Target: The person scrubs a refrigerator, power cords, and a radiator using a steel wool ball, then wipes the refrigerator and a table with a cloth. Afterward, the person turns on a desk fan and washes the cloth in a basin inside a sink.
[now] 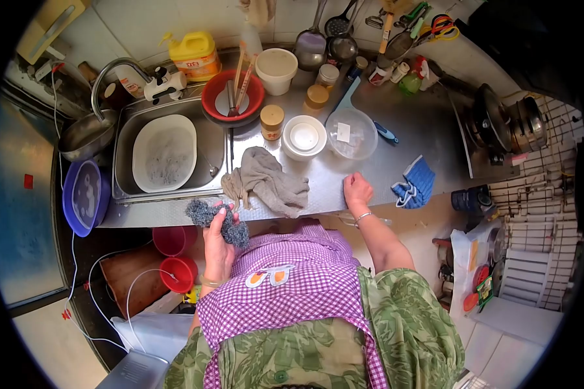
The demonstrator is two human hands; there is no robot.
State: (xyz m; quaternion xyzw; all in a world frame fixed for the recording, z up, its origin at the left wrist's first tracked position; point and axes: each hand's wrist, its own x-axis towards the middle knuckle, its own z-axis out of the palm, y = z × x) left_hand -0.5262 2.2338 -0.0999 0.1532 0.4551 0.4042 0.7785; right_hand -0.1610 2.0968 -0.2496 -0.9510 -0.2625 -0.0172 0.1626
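My left hand (219,245) is closed around a dark grey-blue, fuzzy scrubbing cloth (234,231), bunched up in front of the counter edge. A crumpled grey-beige rag (270,183) lies on the counter just beyond it. My right hand (357,191) rests at the counter's front edge, fingers curled in, with nothing visible in it. Nearest to that hand is a clear round plastic tub (352,145) with a white label. To the tub's left stand stacked white bowls (302,138); a folded blue cloth with white trim (416,183) lies to its right.
The steel sink (222,144) on the left holds a white basin (183,137). Behind it are a faucet (164,86) and a yellow jug (195,58). A red bowl (251,90), a white bucket (276,78) and several jars line the back. A purple basin (87,206) stands at far left.
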